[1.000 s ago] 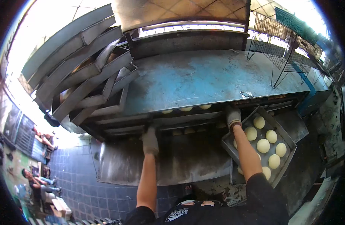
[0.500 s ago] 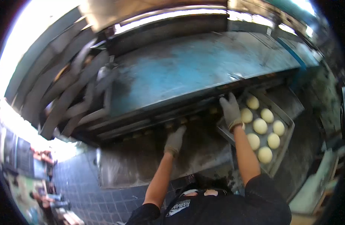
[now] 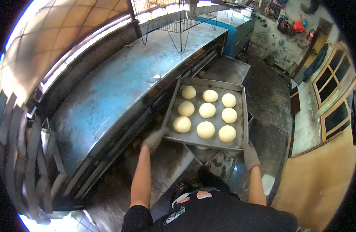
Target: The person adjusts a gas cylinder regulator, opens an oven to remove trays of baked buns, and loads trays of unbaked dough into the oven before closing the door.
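A square metal baking tray (image 3: 245,112) with a raised rim carries several round, pale yellow dough balls (image 3: 207,110) in rows. My left hand (image 3: 156,139), in a light work glove, grips its near left corner. At the near right corner my right hand (image 3: 250,154), gloved too, is closed on the rim. The tray is held up in front of me, beside the long oven (image 3: 108,100) with its worn blue-grey metal top. Below the tray's near edge, part of another dough ball (image 3: 202,147) shows; what it rests on is mostly hidden.
Metal shelves (image 3: 228,69) jut out low along the oven's front, with another metal sheet (image 3: 147,170) below my left arm. Wire racks (image 3: 180,27) stand on the oven top. A wooden-framed window (image 3: 332,77) and a plywood panel (image 3: 317,181) line the right side.
My view has turned right. My left hand has left the low metal sheet and now grips the tray; my right hand has moved to its near right corner. The tray is now raised.
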`<state>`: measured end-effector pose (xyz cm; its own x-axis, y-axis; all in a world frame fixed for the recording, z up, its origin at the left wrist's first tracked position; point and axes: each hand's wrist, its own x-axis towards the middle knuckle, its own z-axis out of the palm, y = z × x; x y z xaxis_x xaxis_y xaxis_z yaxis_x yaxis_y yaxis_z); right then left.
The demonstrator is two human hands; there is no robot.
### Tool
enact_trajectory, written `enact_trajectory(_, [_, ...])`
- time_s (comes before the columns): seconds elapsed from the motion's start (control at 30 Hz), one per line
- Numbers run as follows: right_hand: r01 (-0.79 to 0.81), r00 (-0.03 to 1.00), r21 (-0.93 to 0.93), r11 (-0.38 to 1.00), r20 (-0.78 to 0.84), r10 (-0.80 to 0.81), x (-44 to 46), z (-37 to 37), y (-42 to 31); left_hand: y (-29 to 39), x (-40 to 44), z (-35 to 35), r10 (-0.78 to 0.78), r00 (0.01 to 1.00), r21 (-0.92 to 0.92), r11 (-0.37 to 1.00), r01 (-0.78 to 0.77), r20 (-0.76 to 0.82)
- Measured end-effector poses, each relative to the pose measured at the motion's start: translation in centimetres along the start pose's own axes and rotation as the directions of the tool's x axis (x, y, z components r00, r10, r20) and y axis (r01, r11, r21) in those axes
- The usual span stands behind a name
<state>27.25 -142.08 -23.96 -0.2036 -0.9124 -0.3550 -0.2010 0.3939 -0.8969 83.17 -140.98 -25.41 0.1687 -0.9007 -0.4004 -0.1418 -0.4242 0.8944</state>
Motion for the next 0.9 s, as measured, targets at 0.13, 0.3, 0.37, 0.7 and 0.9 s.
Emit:
enact_trajectory(0.13, [0.081, 0.997, 0.299, 0.951, -0.015, -0.08, -2.3, 0.6, -3.1, 1.7, -3.5, 1.3, 0.027, 0.998, 0.105, 0.994, -0.021, -0.055])
enact_trajectory(0.3, [0.127, 0.985, 0.41, 0.903, 0.053, -0.163, 0.3, -4.2, -5.5, 5.6, -13.6, 8.5, 0.119, 0.962, -0.222, 0.959, -0.175, -0.246])
enact_trajectory(0.37, [0.192, 0.968, 0.362, 0.912, 0.081, -0.236, 3.3, -4.9, -7.9, 6.6, -16.3, 11.7, 0.041, 0.964, -0.269, 0.956, -0.114, -0.261])
enact_trajectory(0.7, [0.121, 0.81, 0.295, 0.948, 0.522, -0.266, 31.8, 7.1, -20.2, 11.8, -7.1, 18.6, -0.037, 0.801, -0.452, 0.84, -0.3, -0.598])
enact_trajectory(0.9, [0.145, 0.635, 0.354, 0.924, 0.682, -0.362, 41.2, 20.7, -28.5, 12.8, 2.0, 15.3, 0.036, 0.605, -0.279, 0.865, -0.417, -0.795])
